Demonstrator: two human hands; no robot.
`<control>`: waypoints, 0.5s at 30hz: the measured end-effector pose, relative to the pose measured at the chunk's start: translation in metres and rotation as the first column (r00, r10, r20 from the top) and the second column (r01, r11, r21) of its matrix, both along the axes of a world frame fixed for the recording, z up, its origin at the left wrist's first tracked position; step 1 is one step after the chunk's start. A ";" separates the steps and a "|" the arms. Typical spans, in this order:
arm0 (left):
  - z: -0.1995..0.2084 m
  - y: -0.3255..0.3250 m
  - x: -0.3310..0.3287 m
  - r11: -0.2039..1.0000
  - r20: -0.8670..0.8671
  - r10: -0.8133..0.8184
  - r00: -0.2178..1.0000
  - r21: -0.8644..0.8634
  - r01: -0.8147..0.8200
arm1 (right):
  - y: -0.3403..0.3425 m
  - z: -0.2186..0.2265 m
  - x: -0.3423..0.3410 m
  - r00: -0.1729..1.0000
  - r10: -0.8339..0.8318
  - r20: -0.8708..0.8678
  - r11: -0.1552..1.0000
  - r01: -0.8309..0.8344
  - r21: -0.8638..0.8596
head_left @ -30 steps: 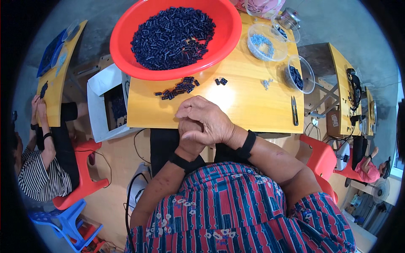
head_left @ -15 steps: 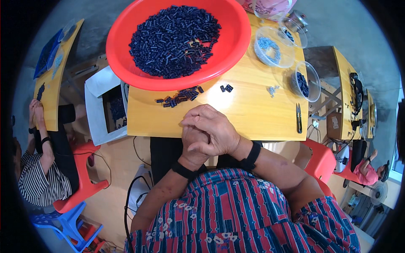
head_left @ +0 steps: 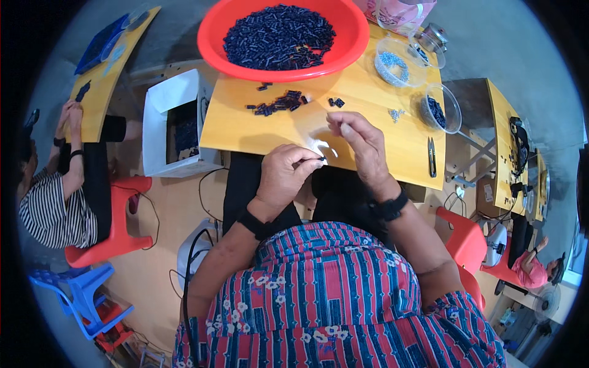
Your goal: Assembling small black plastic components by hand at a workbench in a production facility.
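Observation:
My left hand (head_left: 283, 176) is near the table's front edge, thumb and forefinger pinched on a small dark piece (head_left: 322, 159). To its right, my right hand (head_left: 367, 147) is raised over the table, fingers bent and thumb apart from the forefinger; nothing shows between them. Beyond my hands lies a loose pile of dark tube-shaped pieces (head_left: 277, 104). A few more dark pieces (head_left: 335, 102) sit right of it. A wide red basin (head_left: 211, 43) at the back holds many such pieces.
On the right are a clear tub of pale blue bits (head_left: 392, 69), a tub of dark pieces (head_left: 435, 113), small silvery bits (head_left: 396, 115) and black snips (head_left: 432, 157). A white box (head_left: 161, 126) stands left of the table. Other people sit at tables on both sides.
My hands were clasped together; they have come apart. The left now pinches a small dark piece, and the right has moved up and to the right. The view has shifted.

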State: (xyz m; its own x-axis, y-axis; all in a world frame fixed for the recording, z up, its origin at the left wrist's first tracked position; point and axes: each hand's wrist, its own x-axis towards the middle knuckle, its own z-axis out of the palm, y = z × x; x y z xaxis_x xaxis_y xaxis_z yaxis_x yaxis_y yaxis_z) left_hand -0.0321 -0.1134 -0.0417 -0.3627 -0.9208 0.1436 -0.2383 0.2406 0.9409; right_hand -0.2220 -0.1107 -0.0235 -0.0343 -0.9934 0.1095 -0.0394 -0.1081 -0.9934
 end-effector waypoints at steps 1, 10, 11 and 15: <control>0.004 0.008 0.003 0.991 -0.044 0.000 0.999 0.134 0.006 | 0.011 0.001 -0.001 0.997 -0.007 -0.076 1.000 0.008 0.023; 0.006 0.058 0.010 0.885 -0.357 0.106 0.928 0.459 0.075 | 0.069 -0.006 0.020 0.986 0.089 -0.144 0.994 -0.097 -0.051; 0.006 0.062 0.010 0.887 -0.353 0.109 0.929 0.456 0.069 | 0.071 -0.006 0.019 0.980 0.092 -0.176 0.993 -0.104 -0.059; 0.013 0.070 0.010 0.874 -0.383 0.120 0.916 0.478 0.085 | 0.076 -0.003 0.018 0.972 0.102 -0.211 0.987 -0.125 -0.096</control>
State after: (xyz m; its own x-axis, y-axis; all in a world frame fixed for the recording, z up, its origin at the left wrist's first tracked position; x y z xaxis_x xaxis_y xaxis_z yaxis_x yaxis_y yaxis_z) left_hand -0.0222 -0.0437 -0.0288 -0.3542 -0.9162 -0.1875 0.1711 -0.2606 0.9502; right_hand -0.2042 -0.0350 -0.0262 0.1127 -0.9713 0.2094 -0.2223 -0.2301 -0.9474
